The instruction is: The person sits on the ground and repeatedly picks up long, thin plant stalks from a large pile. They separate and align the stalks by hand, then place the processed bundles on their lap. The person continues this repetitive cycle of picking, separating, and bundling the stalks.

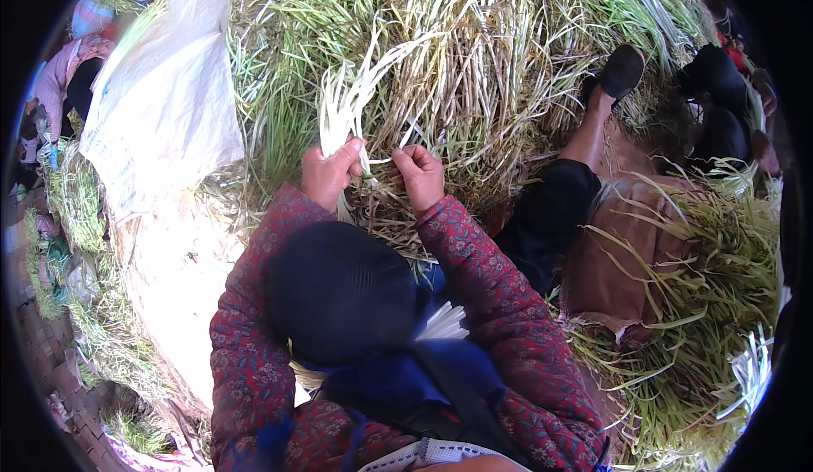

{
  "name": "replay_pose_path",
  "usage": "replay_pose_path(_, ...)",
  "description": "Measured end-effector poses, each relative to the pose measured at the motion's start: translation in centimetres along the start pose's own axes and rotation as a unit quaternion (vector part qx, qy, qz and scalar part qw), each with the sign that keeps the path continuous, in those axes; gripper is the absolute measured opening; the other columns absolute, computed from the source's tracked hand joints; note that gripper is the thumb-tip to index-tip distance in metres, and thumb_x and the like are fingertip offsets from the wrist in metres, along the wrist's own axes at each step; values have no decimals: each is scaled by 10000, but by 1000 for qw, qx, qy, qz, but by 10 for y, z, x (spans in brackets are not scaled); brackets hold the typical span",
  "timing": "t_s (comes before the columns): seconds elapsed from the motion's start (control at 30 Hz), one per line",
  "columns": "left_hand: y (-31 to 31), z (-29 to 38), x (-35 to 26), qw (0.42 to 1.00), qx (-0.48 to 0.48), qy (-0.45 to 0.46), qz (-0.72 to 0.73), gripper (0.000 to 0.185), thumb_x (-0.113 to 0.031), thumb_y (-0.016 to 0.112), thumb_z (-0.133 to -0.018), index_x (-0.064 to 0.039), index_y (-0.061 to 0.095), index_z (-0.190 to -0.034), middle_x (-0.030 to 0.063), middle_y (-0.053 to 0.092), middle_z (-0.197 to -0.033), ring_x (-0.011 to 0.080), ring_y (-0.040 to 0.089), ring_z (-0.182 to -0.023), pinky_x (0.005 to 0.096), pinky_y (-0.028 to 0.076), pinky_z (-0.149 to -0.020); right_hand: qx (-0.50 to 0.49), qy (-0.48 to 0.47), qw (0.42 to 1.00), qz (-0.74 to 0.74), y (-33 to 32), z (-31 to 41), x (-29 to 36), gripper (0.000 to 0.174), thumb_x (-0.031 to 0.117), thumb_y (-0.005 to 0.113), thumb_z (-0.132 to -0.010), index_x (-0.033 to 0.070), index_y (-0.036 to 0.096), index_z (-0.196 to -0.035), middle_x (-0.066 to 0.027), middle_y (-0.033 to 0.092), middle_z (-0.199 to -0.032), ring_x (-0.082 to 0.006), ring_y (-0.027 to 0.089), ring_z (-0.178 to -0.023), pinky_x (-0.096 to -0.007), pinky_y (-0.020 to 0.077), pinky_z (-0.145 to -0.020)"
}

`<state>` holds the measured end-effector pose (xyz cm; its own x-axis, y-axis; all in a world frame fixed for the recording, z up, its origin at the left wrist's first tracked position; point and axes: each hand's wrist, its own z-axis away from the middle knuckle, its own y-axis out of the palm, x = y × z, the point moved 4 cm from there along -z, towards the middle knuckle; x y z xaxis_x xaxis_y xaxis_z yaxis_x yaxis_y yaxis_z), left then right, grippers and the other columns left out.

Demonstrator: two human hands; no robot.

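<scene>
My left hand [327, 170] grips a small bunch of pale leafy stalks [343, 107], possibly blanched garlic chives. Their tips fan upward and to the right. Just to its right, my right hand [420, 177] has thumb and forefinger pinched on a thin pale strand [381, 161] that reaches across towards the bunch. Both hands are above the near edge of a large heap of green and straw-coloured stalks [444, 65]. Close to my body, the white ends of another bundle [444, 323] show beside a dark rounded shape [343, 294], which hides part of my lap.
A white plastic sheet [168, 104] covers ground at the left. Another person's leg and dark shoe [622, 71] extend onto the heap. More green leaves [711, 319] lie by a brown cloth [622, 262] at right. Other people [721, 104] are at both sides, one in a pink sleeve [54, 91].
</scene>
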<state>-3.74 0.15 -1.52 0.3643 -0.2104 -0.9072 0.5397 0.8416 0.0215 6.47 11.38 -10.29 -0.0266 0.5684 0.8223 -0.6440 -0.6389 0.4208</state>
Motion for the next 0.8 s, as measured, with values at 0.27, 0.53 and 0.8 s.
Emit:
replay_pose_path(0.27, 4, 2, -4, 1000, 9, 0, 15, 191, -164, 547, -847, 12, 566, -918, 34, 573, -710, 79, 530, -573, 182, 338, -422, -16, -185, 871, 455, -28, 16, 29, 195, 180, 627, -750, 21, 589, -858, -107, 578, -819, -253, 595, -736, -325, 473, -665)
replay_pose_path(0.53, -1, -1, 4, 999, 4, -44, -21, 174, -165, 566, -807, -10, 609, -872, 28, 585, -673, 77, 526, -530, 199, 333, -406, 94, -201, 960, 172, 31, 23, 40, 102, 79, 560, -845, -12, 563, -891, -70, 548, -890, -119, 513, -812, -246, 424, -709)
replay_pose_path(0.8, -6, -6, 18, 990, -1, -105, -97, 166, -189, 600, -768, -37, 587, -701, 23, 528, -560, 74, 484, -453, 207, 287, -360, 195, 14, 980, -35, 31, 22, 36, 94, 96, 514, -886, 5, 537, -883, -6, 545, -820, -79, 527, -692, -218, 477, -631)
